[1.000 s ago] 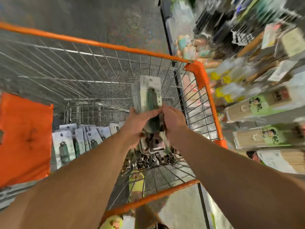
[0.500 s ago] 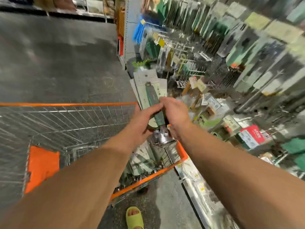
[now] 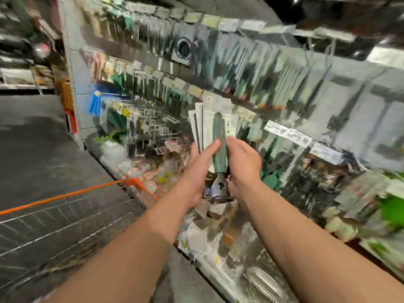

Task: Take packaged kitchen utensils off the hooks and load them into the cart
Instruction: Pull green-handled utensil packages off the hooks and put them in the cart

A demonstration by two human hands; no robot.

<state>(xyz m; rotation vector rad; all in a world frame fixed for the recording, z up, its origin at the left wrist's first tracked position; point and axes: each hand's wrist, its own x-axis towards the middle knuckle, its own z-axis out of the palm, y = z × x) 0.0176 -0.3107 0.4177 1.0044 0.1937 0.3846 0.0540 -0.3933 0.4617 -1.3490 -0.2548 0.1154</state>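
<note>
A person's left hand (image 3: 197,169) and right hand (image 3: 242,165) hold a small stack of carded utensils (image 3: 213,127) up in front of a blurred display wall of hanging packages (image 3: 251,68), with the orange-rimmed wire cart (image 3: 65,194) low to the left. The front card carries a green-handled tool (image 3: 219,147) with a metal head at its lower end. The left grip is curled round the left edge of the stack, thumb laid across the front; the right grip is wrapped round the right edge near the tool's handle. The stack is clear of the cart and in the air, though blur hides whether the card tops are near a hook. Judged from this view, the cards are thin and would bend or fan apart, the plastic faces likely slick, and the weight sits low at the metal heads. A hold at the lower half, squeezing the cards together, looks the surest.
</note>
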